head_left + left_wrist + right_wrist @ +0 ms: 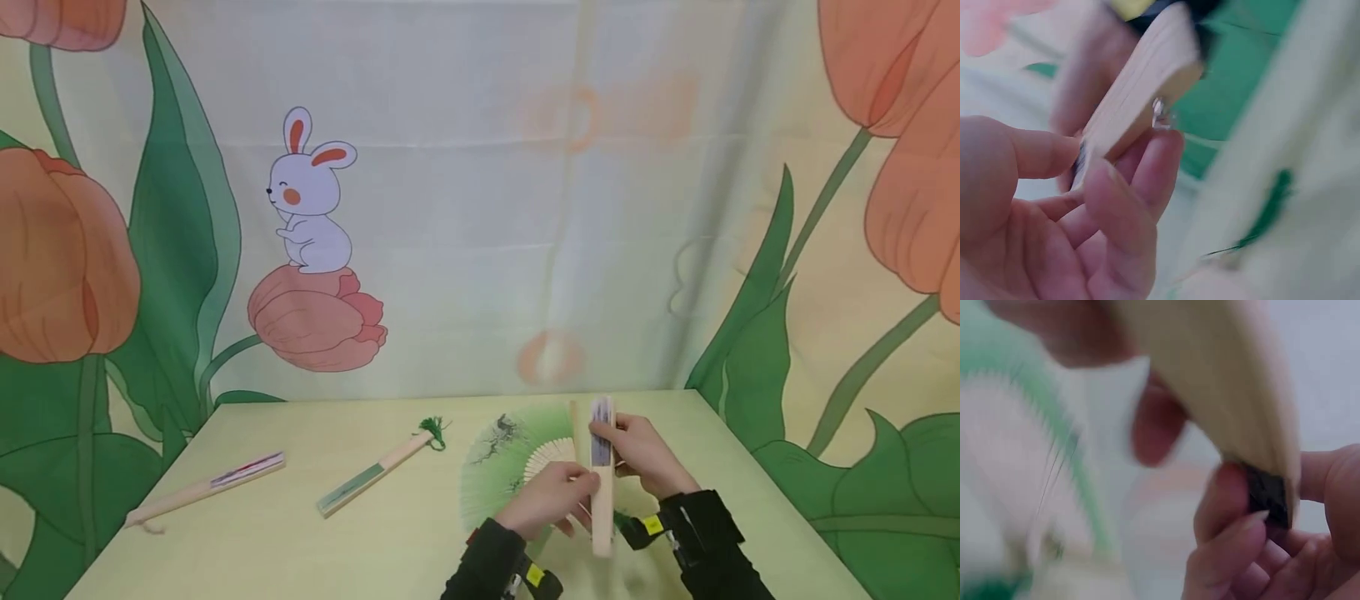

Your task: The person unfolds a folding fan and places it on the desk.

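Head view: the folded fan [602,504] is held up between both hands over the right part of the desk [300,567]. The right hand [651,450] pinches its far, patterned section; the left hand [550,498] pinches it lower down, thumb against its left side. Just left of it, partly hidden by the left hand, the green fan [483,475] is spread out. Farther left lie the tasselled fan [375,475] — its green tassel [432,430] at the far end — and, at the left edge, the pink-tipped fan [206,490], both folded. So one fan is opened out and three are folded; the held one is not yet opened.

Left wrist view: the left thumb and fingers grip the folded fan near a small metal fitting [1160,114]. A blurred green tuft [1270,209] shows at right.

Right wrist view: the right thumb and fingertips pinch the dark patterned part [1267,495] — the slats appear closed together, though blur hides detail.
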`<action>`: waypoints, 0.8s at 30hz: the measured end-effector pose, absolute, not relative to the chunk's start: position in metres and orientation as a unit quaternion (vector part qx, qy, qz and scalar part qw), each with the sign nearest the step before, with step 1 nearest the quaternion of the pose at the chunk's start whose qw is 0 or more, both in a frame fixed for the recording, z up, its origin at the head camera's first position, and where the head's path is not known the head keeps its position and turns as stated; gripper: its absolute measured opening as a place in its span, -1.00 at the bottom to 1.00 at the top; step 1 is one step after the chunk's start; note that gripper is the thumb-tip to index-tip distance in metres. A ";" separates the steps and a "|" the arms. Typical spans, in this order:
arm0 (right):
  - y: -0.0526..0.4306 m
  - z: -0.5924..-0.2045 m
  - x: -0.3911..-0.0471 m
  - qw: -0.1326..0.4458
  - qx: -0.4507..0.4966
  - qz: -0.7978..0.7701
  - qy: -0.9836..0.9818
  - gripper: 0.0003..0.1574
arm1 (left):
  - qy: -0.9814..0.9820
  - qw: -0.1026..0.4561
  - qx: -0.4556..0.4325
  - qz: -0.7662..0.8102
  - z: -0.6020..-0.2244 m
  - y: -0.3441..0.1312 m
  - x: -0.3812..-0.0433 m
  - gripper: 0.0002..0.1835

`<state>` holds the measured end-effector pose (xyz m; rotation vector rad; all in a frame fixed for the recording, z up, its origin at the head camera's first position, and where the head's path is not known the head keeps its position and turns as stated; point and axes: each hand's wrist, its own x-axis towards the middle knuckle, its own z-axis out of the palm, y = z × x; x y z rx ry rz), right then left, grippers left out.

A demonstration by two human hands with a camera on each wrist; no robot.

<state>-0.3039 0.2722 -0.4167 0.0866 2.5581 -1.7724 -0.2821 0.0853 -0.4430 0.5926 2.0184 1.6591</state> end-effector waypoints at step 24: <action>0.130 -0.360 -0.278 0.029 -0.101 -0.710 0.696 -0.55 | 0.719 0.068 0.175 0.669 -0.374 -0.053 -0.280 -0.70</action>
